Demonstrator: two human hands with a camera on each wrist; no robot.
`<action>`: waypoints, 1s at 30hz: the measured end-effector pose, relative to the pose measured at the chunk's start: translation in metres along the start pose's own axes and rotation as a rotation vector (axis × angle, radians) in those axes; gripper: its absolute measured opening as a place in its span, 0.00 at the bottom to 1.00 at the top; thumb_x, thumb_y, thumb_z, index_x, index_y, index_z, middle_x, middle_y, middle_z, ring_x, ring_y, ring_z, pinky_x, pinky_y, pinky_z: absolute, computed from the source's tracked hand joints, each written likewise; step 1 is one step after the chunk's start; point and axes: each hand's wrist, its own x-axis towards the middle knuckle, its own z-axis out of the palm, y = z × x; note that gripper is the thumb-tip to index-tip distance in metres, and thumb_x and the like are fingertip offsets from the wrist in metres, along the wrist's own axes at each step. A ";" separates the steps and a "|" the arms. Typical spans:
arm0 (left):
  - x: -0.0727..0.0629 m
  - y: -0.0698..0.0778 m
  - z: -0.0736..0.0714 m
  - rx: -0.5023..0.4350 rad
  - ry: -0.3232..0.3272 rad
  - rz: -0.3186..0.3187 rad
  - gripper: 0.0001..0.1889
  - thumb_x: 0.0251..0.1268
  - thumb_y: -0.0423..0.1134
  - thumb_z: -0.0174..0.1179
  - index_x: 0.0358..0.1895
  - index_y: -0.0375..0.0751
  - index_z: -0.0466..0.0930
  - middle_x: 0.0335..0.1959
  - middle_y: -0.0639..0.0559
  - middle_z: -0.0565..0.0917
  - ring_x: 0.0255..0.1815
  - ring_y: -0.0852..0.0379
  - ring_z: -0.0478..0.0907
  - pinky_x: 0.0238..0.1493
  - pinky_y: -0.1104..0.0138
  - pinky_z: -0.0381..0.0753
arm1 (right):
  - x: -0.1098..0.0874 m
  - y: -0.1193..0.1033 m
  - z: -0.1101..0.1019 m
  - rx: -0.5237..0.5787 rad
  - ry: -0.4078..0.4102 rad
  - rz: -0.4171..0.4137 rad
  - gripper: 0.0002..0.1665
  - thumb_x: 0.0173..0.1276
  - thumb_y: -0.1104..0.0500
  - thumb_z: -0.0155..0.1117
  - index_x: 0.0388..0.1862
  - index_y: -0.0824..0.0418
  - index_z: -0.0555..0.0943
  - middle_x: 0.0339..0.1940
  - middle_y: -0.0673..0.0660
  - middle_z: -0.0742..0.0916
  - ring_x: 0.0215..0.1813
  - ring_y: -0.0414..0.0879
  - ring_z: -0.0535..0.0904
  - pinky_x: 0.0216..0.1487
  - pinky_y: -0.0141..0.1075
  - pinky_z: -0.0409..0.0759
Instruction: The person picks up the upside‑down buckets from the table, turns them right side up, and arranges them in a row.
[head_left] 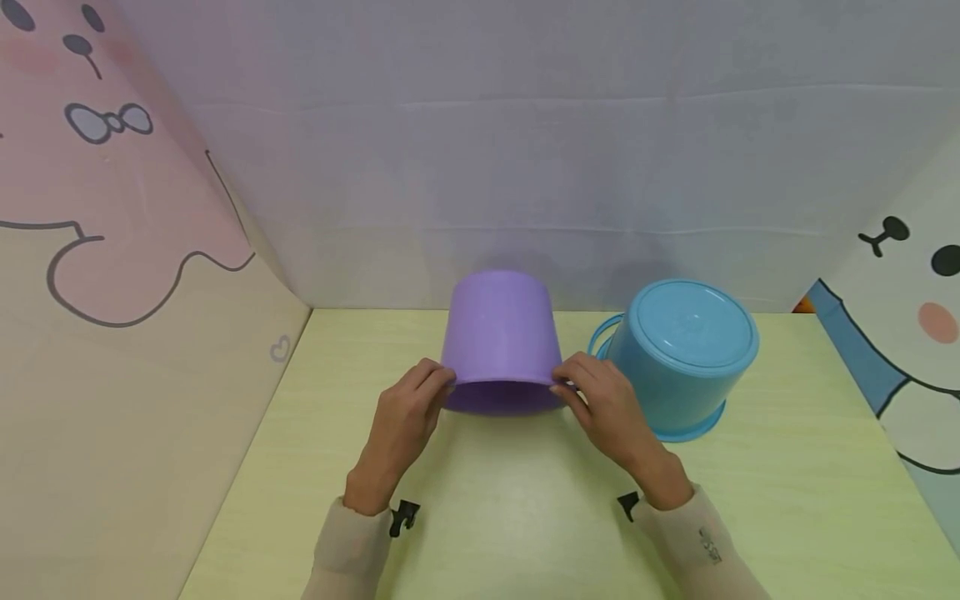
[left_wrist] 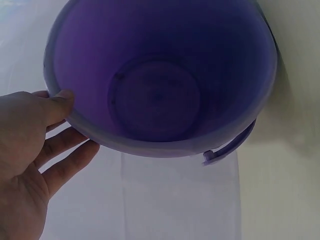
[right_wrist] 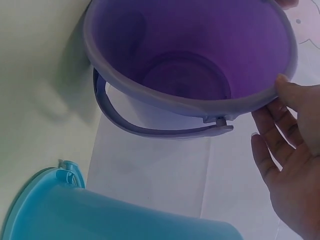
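Note:
A purple bucket [head_left: 501, 329] is tilted with its mouth toward me, and both hands hold its rim. My left hand [head_left: 405, 417] pinches the left side of the rim, thumb on the inside edge in the left wrist view. On the opposite side, my right hand [head_left: 611, 408] pinches the rim, with fingers beneath it and thumb over the edge. The inside of the bucket [left_wrist: 155, 97] shows a round bottom and nothing in it. Its purple handle [right_wrist: 160, 132] hangs along the rim in the right wrist view.
Just right of my right hand, a blue bucket [head_left: 686, 375] stands upside down, its handle [head_left: 602, 331] showing at its left. The pale yellow-green table [head_left: 502, 517] meets a whitish cloth wall [head_left: 540, 167] at the back. Walls with cartoon animals rise on both sides.

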 end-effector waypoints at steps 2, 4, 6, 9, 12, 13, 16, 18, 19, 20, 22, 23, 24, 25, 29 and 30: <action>0.000 0.001 -0.001 -0.001 -0.009 -0.011 0.07 0.66 0.24 0.70 0.42 0.36 0.84 0.39 0.48 0.83 0.37 0.53 0.83 0.31 0.63 0.86 | 0.001 0.000 0.000 0.004 -0.005 0.009 0.15 0.60 0.68 0.78 0.42 0.60 0.82 0.36 0.52 0.85 0.34 0.45 0.77 0.35 0.43 0.76; 0.001 0.001 -0.001 0.001 -0.014 -0.016 0.08 0.66 0.24 0.71 0.43 0.36 0.84 0.39 0.48 0.82 0.36 0.53 0.83 0.30 0.63 0.86 | 0.001 0.000 0.000 0.006 -0.010 0.018 0.14 0.61 0.68 0.78 0.42 0.60 0.82 0.36 0.52 0.85 0.34 0.44 0.77 0.36 0.43 0.77; 0.001 0.001 -0.002 0.004 -0.017 -0.020 0.09 0.64 0.23 0.71 0.43 0.36 0.84 0.40 0.48 0.82 0.36 0.54 0.83 0.30 0.64 0.86 | 0.001 0.000 -0.001 0.011 -0.013 0.026 0.14 0.62 0.68 0.77 0.42 0.60 0.82 0.36 0.52 0.85 0.34 0.44 0.77 0.36 0.43 0.77; 0.002 0.001 -0.002 0.003 -0.020 -0.025 0.10 0.64 0.23 0.71 0.43 0.37 0.84 0.40 0.48 0.82 0.36 0.54 0.82 0.29 0.64 0.85 | 0.003 0.000 -0.001 0.015 -0.015 0.037 0.13 0.63 0.68 0.77 0.42 0.60 0.83 0.36 0.51 0.85 0.34 0.44 0.77 0.36 0.43 0.76; 0.003 0.001 -0.002 0.000 -0.025 -0.033 0.09 0.66 0.24 0.70 0.44 0.37 0.84 0.40 0.48 0.82 0.36 0.54 0.81 0.29 0.63 0.85 | 0.004 0.000 -0.001 0.016 -0.017 0.045 0.12 0.64 0.68 0.77 0.43 0.60 0.83 0.36 0.52 0.85 0.34 0.45 0.77 0.36 0.43 0.76; 0.003 0.001 -0.002 -0.001 -0.026 -0.034 0.09 0.66 0.24 0.70 0.44 0.37 0.84 0.40 0.48 0.82 0.36 0.54 0.81 0.29 0.63 0.85 | 0.004 0.001 -0.001 0.016 -0.016 0.045 0.12 0.64 0.68 0.77 0.43 0.60 0.83 0.36 0.52 0.85 0.34 0.45 0.77 0.36 0.43 0.76; 0.004 0.001 -0.003 -0.005 -0.028 -0.039 0.08 0.67 0.25 0.70 0.44 0.38 0.83 0.40 0.49 0.81 0.36 0.54 0.81 0.29 0.63 0.85 | 0.005 0.001 -0.001 0.012 -0.014 0.048 0.12 0.64 0.68 0.76 0.43 0.60 0.83 0.37 0.52 0.85 0.34 0.46 0.77 0.36 0.43 0.76; 0.005 0.002 -0.004 -0.007 -0.028 -0.040 0.08 0.67 0.25 0.70 0.44 0.38 0.83 0.40 0.49 0.81 0.36 0.54 0.81 0.30 0.62 0.85 | 0.005 0.001 -0.001 0.011 -0.014 0.054 0.12 0.64 0.67 0.76 0.43 0.60 0.83 0.37 0.52 0.85 0.34 0.45 0.77 0.36 0.43 0.75; 0.005 0.002 -0.004 -0.008 -0.028 -0.042 0.09 0.67 0.25 0.70 0.44 0.38 0.83 0.39 0.49 0.81 0.37 0.54 0.81 0.30 0.62 0.85 | 0.005 0.001 -0.001 0.012 -0.013 0.058 0.12 0.65 0.67 0.76 0.43 0.60 0.83 0.37 0.52 0.85 0.34 0.45 0.76 0.37 0.43 0.75; 0.005 0.002 -0.004 -0.009 -0.029 -0.043 0.09 0.67 0.24 0.70 0.44 0.38 0.83 0.40 0.49 0.81 0.37 0.54 0.81 0.30 0.62 0.85 | 0.005 0.001 -0.001 0.014 -0.015 0.065 0.11 0.65 0.67 0.76 0.43 0.60 0.83 0.37 0.52 0.85 0.34 0.44 0.76 0.37 0.43 0.75; 0.005 0.003 -0.005 -0.010 -0.034 -0.048 0.09 0.67 0.24 0.70 0.45 0.38 0.83 0.40 0.49 0.81 0.38 0.54 0.81 0.31 0.62 0.86 | 0.005 0.000 0.000 0.020 -0.017 0.084 0.11 0.65 0.67 0.77 0.44 0.60 0.84 0.38 0.52 0.85 0.35 0.45 0.77 0.37 0.42 0.77; 0.005 0.003 -0.005 -0.010 -0.037 -0.052 0.09 0.67 0.24 0.70 0.45 0.38 0.83 0.40 0.49 0.82 0.38 0.53 0.81 0.31 0.62 0.86 | 0.004 0.000 0.000 0.025 -0.018 0.099 0.12 0.65 0.67 0.77 0.45 0.60 0.84 0.39 0.53 0.85 0.36 0.45 0.78 0.38 0.43 0.78; 0.005 0.003 -0.005 -0.011 -0.040 -0.055 0.09 0.67 0.24 0.70 0.45 0.38 0.83 0.40 0.49 0.82 0.38 0.53 0.81 0.32 0.61 0.86 | 0.002 0.000 0.000 0.031 -0.017 0.116 0.13 0.65 0.67 0.77 0.46 0.61 0.84 0.40 0.54 0.85 0.38 0.46 0.80 0.39 0.43 0.79; 0.005 0.002 -0.005 -0.011 -0.043 -0.060 0.09 0.67 0.24 0.69 0.45 0.37 0.83 0.40 0.48 0.82 0.39 0.53 0.82 0.32 0.61 0.86 | 0.001 -0.001 0.000 0.034 -0.014 0.135 0.14 0.65 0.67 0.77 0.47 0.62 0.84 0.41 0.55 0.85 0.40 0.48 0.81 0.41 0.44 0.81; 0.005 0.002 -0.005 -0.016 -0.050 -0.072 0.09 0.67 0.23 0.69 0.46 0.37 0.84 0.41 0.48 0.82 0.40 0.52 0.82 0.33 0.61 0.87 | -0.010 -0.002 0.001 0.041 0.021 0.228 0.24 0.64 0.67 0.79 0.57 0.67 0.81 0.50 0.63 0.83 0.50 0.55 0.81 0.48 0.50 0.85; 0.005 0.002 -0.005 -0.018 -0.049 -0.072 0.09 0.67 0.23 0.69 0.46 0.37 0.84 0.41 0.48 0.82 0.40 0.52 0.82 0.33 0.61 0.87 | -0.013 -0.002 0.002 0.043 0.036 0.250 0.27 0.63 0.67 0.80 0.59 0.68 0.80 0.52 0.64 0.82 0.51 0.56 0.81 0.49 0.52 0.85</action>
